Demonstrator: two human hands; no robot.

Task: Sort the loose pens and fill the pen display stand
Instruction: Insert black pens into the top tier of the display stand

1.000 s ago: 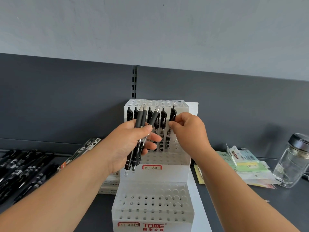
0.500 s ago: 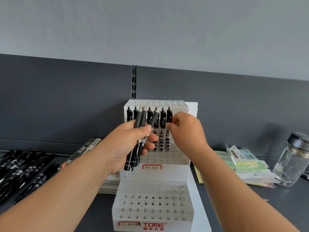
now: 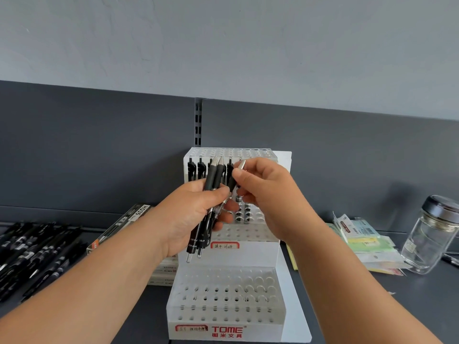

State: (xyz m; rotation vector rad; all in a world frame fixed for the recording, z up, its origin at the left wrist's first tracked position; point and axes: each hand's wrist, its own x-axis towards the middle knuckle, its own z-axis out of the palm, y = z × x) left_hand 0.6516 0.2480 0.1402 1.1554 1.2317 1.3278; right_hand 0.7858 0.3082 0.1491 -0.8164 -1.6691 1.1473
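A white two-tier pen display stand (image 3: 244, 255) marked TOME stands in front of me on the dark shelf. Several black pens (image 3: 196, 168) stand in the front row of its upper tier. My left hand (image 3: 191, 214) grips a small bundle of black pens (image 3: 211, 184), silver tips pointing up, in front of the upper tier. My right hand (image 3: 263, 194) pinches the rightmost pen of that bundle (image 3: 236, 176) near its silver tip, while its lower end is still among the left hand's fingers. The lower tier's holes hold nothing.
A pile of loose black pens (image 3: 32, 254) lies at the left. A pen box (image 3: 119, 225) leans behind my left arm, on stacked boxes. Packets of stationery (image 3: 362, 242) and a glass jar (image 3: 429, 234) with a dark lid sit at the right. A grey back panel stands behind.
My right hand let go of the pen it had set in the upper tier's front row, moved left and took hold of the rightmost pen in my left hand's bundle.
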